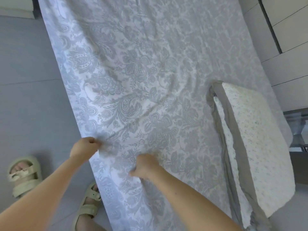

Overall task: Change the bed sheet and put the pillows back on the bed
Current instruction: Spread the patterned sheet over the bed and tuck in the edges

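Head view looks down on a patterned sheet [133, 72] spread over the bed, with its near edge draped over the side where both hands work. The left hand [85, 147] is curled tight and pinches the fabric right at the bed's edge. The right hand [145, 167], just beside it and a little further onto the bed, has its fingers bunched into a fold of the same cloth. Creases fan out from the two grips across the sheet ahead of the hands, so the cloth looks taut there and loose elsewhere. To the right of the right hand, well apart from it, two pillows [255, 139] lie on the sheet near the bed's other edge, one overlapping the other. Below the left hand, sandals [25, 175] stand on the floor [25, 80], the nearer foot partly under the hanging cloth. Far ahead to the right is a pale cupboard [286, 22]. The likely trouble is a hard tug towards the body: with the pillows weighing down the sheet, it could drag them askew or off the bed, or pull the far side short. A foot catching the hanging hem could also yank it loose.
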`<state>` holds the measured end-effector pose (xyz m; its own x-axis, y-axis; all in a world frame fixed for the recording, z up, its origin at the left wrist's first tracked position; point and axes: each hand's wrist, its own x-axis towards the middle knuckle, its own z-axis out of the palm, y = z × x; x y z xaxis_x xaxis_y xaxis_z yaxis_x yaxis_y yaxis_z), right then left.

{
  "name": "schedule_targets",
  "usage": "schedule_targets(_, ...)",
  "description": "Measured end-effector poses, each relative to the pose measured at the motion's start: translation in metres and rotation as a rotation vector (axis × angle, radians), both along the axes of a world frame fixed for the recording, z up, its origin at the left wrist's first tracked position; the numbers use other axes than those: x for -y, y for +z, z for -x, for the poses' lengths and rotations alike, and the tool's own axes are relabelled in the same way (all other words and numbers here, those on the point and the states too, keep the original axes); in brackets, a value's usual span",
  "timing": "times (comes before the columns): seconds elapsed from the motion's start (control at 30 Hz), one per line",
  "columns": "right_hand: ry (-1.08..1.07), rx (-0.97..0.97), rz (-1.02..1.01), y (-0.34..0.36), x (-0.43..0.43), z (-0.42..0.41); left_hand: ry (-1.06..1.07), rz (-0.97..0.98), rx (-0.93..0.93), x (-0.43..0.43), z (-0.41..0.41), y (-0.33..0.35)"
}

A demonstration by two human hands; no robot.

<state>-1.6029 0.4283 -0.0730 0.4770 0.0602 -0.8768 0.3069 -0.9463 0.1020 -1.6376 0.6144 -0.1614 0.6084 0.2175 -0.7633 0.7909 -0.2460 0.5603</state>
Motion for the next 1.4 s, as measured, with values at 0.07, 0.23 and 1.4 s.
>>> schedule_targets(0.07, -0.075, 0.101, -0.052, 0.010, -0.026, -0.029, 0.091, 0.046, 0.045, -0.025, -0.027, 0.005)
schedule_targets(0.23, -0.174, 0.333, -0.048, 0.005, -0.108, -0.097, 0.416, 0.190, 0.105, -0.070, -0.123, 0.012)
schedule_targets(1.4, -0.285, 0.337, -0.156, -0.019, -0.364, -0.376, 0.316, -0.096, 0.093, -0.340, -0.409, -0.016)
